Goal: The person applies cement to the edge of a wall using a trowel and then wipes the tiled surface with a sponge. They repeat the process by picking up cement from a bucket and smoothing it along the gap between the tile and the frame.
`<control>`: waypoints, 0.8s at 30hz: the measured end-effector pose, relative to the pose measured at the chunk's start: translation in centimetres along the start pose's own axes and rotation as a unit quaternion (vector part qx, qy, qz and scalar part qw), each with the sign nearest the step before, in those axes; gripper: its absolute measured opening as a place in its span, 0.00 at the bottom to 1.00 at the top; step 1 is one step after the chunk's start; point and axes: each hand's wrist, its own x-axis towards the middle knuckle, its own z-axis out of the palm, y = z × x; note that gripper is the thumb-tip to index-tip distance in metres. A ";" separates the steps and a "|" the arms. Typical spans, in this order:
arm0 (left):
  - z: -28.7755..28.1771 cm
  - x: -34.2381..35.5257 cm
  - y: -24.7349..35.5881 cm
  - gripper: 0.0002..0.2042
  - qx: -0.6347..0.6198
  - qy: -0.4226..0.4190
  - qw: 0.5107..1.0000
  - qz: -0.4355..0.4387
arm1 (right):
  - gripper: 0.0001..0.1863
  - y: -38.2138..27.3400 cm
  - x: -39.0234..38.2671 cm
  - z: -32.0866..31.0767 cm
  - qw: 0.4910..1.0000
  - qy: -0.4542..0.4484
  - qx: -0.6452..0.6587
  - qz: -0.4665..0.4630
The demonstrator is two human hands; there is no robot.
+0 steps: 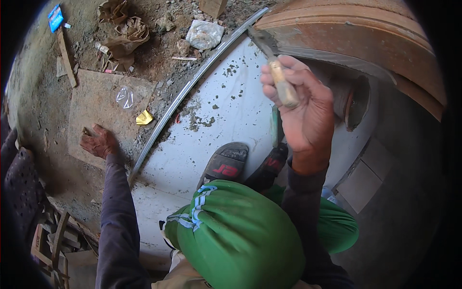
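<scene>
My right hand [308,103] is closed around the pale wooden handle of a trowel [285,89], held above the white floor surface [231,111]. The trowel's grey blade [262,42] points up and away, to where a metal edge strip [192,79] meets a curved brown step [346,36]. Whether the blade touches the step or the strip I cannot tell. Far to the left, my left hand [101,142] rests palm down on a dusty square slab [110,91], its fingers bent but apart. Grey crumbs of mortar [199,120] lie scattered across the white surface.
Rubble, crumpled brown paper [127,41], a plastic bag [205,34] and a gold wrapper [144,117] lie beyond the strip. On the right are a round reddish-brown pot or pipe [357,103] and grey tiles [361,185]. Wood scraps [60,236] fill the lower left.
</scene>
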 end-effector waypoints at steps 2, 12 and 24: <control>0.0 0.1 -0.1 0.24 0.004 0.003 1.000 0.005 | 0.19 0.1 0.0 -0.9 0.998 -0.049 -0.025 0.028; 2.6 0.3 -2.8 0.24 0.028 0.049 0.996 0.072 | 0.25 -8.9 -8.0 -21.2 0.795 -0.074 -0.601 -0.026; -9.8 -1.4 -2.2 0.25 -0.250 -0.176 0.951 0.048 | 0.23 0.6 -6.6 -39.1 0.534 0.294 -0.737 -0.291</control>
